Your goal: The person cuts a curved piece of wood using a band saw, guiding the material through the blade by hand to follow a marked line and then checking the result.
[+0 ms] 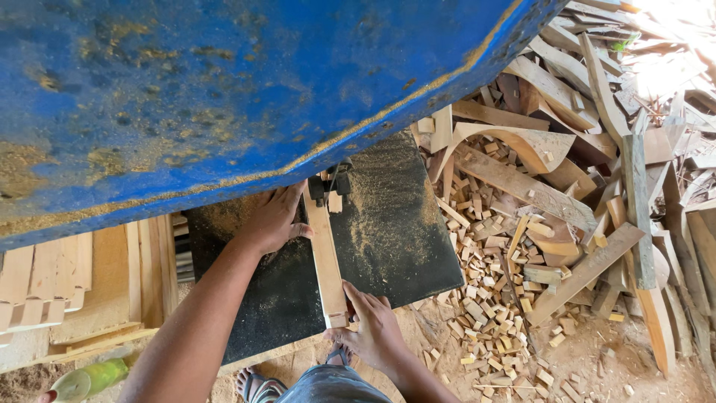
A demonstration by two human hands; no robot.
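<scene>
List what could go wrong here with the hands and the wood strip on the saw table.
1. The left hand presses the wood strip close to the blade guide; a slip could carry fingers in.
2. Sawdust on the dark table may let the strip skid.
3. The right hand pushes from the end; a jam might jolt it forward.

My arms are bare to above the elbow, with no sleeves, gloves, watch or rings showing. My left hand [274, 218] and right hand [373, 332] are bare. Grey-blue cloth covers my lap, and I wear open sandals [253, 384].
</scene>
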